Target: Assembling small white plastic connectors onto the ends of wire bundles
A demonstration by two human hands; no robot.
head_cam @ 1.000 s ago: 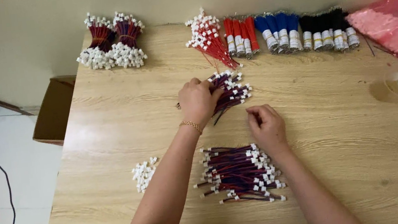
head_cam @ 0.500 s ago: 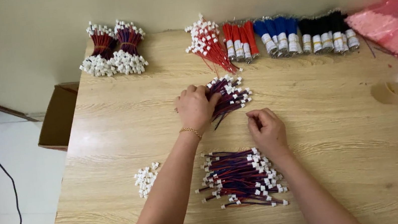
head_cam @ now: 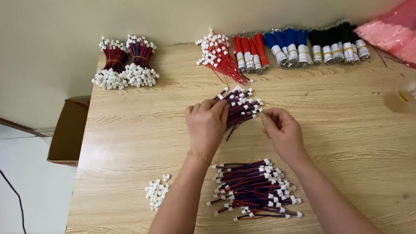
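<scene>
Nearest the person, just below both hands, a loose heap of short wire leads [head_cam: 254,190] with white plugs lies on the worktop [head_cam: 362,167], its long axis running left to right. The left hand [head_cam: 208,125] closes its grip around a gathered bundle of leads [head_cam: 241,106], which juts out up and to the right of the grip. The right hand [head_cam: 282,130], just to the right of that bundle, pinches its fingertips together; whether they hold a lead is hard to make out. Left of the heap sits a small cluster of white plugs [head_cam: 157,190]. Farther off, along the wall, stand tied bundles [head_cam: 125,63] and red, blue and black wire rows [head_cam: 300,47].
</scene>
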